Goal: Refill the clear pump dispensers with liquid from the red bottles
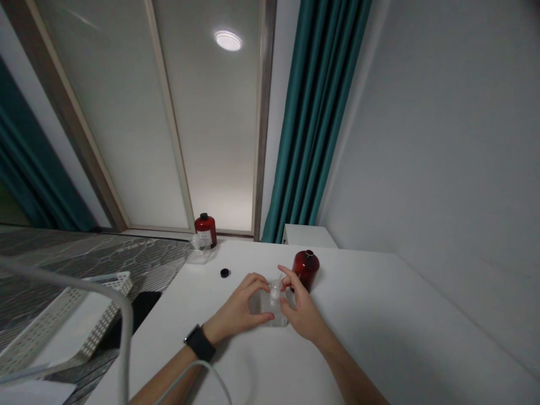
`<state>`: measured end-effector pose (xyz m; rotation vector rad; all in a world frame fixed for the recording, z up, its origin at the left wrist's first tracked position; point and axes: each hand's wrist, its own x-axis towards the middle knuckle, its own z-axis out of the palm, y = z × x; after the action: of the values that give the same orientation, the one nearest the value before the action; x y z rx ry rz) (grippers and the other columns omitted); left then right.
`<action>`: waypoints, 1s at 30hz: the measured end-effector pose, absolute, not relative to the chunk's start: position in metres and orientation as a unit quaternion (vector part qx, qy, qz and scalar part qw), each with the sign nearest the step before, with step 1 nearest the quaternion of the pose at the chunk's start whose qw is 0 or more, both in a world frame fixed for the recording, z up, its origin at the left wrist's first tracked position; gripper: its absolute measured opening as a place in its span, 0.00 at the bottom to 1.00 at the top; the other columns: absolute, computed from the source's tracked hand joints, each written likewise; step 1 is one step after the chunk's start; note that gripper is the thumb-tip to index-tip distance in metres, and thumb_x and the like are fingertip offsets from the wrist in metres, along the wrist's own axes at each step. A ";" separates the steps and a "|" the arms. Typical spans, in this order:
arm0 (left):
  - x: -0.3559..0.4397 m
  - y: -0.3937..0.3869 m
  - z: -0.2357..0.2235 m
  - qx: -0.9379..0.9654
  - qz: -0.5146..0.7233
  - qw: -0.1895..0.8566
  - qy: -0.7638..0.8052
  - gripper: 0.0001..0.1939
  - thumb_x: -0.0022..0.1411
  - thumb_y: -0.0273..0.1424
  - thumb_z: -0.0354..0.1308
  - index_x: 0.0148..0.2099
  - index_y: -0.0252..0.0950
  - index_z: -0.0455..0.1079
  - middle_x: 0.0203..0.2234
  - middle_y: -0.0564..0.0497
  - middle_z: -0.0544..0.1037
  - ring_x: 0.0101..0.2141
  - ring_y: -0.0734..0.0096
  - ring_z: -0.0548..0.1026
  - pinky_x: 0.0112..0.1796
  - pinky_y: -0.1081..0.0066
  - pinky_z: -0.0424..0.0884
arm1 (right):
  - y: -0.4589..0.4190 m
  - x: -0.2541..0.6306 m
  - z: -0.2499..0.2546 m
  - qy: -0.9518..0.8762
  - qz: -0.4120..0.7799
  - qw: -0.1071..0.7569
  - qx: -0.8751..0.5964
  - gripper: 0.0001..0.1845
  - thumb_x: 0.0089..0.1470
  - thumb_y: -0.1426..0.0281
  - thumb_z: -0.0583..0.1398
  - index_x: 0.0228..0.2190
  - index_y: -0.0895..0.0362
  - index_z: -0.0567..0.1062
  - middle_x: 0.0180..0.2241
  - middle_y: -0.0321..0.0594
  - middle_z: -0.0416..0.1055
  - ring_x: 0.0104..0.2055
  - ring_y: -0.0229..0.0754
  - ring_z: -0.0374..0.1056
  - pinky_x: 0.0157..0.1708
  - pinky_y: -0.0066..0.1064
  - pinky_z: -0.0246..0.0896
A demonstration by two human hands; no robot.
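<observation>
A clear pump bottle [267,307] with a whitish pump top stands on the white table between my two hands. My left hand [241,308], with a dark watch on its wrist, curves its thumb and fingers round the bottle's left side. At the pump top, the thumb and fingers of my right hand [300,309] close from the right, and one finger is raised. Just behind my right hand is a dark red bottle [307,267] with an uncapped neck. A small black cap [224,273] lies on the table beyond my left hand.
Near the table's far left corner stand a second red bottle [206,228] with a black cap and a clear container [199,254]. A white perforated basket [99,332] is at the left, below table level. A pale curved tube [125,337] crosses the left foreground. A wall [455,169] borders the right.
</observation>
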<state>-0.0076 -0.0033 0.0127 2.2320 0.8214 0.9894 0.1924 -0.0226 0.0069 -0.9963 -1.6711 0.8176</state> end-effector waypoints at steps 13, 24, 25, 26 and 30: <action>-0.012 0.001 0.008 0.801 0.347 0.324 0.364 0.30 0.50 0.31 0.70 0.54 0.37 0.63 0.46 0.46 0.73 0.45 0.59 0.72 0.47 0.60 0.70 | -0.023 0.190 0.009 -0.684 0.392 0.472 -0.395 0.38 0.55 0.73 0.58 0.65 0.54 0.54 0.44 0.40 0.67 0.48 0.43 0.65 0.58 0.41 0.55; -0.010 0.000 0.007 0.795 0.331 0.339 0.380 0.23 0.52 0.34 0.67 0.49 0.36 0.65 0.42 0.48 0.74 0.39 0.63 0.71 0.43 0.63 0.69 | -0.020 0.184 -0.012 -0.649 0.383 0.508 -0.417 0.37 0.56 0.68 0.61 0.64 0.52 0.56 0.49 0.43 0.66 0.53 0.47 0.64 0.61 0.45 0.50; -0.010 0.001 0.007 0.793 0.328 0.343 0.381 0.24 0.52 0.35 0.67 0.49 0.37 0.65 0.42 0.48 0.74 0.39 0.63 0.71 0.43 0.64 0.68 | -0.020 0.185 -0.011 -0.647 0.401 0.503 -0.409 0.38 0.57 0.67 0.61 0.65 0.52 0.55 0.50 0.43 0.67 0.54 0.47 0.64 0.61 0.45 0.50; -0.011 0.001 0.007 0.792 0.326 0.347 0.382 0.25 0.51 0.35 0.68 0.49 0.37 0.65 0.42 0.49 0.74 0.39 0.63 0.70 0.42 0.64 0.68 | -0.020 0.187 -0.009 -0.645 0.424 0.496 -0.398 0.39 0.57 0.66 0.61 0.66 0.51 0.53 0.51 0.43 0.67 0.54 0.46 0.65 0.61 0.44 0.51; -0.011 0.002 0.009 0.788 0.323 0.361 0.380 0.26 0.49 0.34 0.69 0.49 0.37 0.65 0.42 0.48 0.74 0.40 0.62 0.70 0.44 0.64 0.67 | -0.020 0.191 0.000 -0.639 0.498 0.475 -0.344 0.41 0.59 0.64 0.60 0.67 0.49 0.47 0.50 0.42 0.70 0.53 0.45 0.67 0.59 0.43 0.54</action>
<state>-0.0112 0.0020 0.0089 2.0299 0.9799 0.8313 0.1911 -0.0203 -0.0001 -0.8400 -1.5623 1.2171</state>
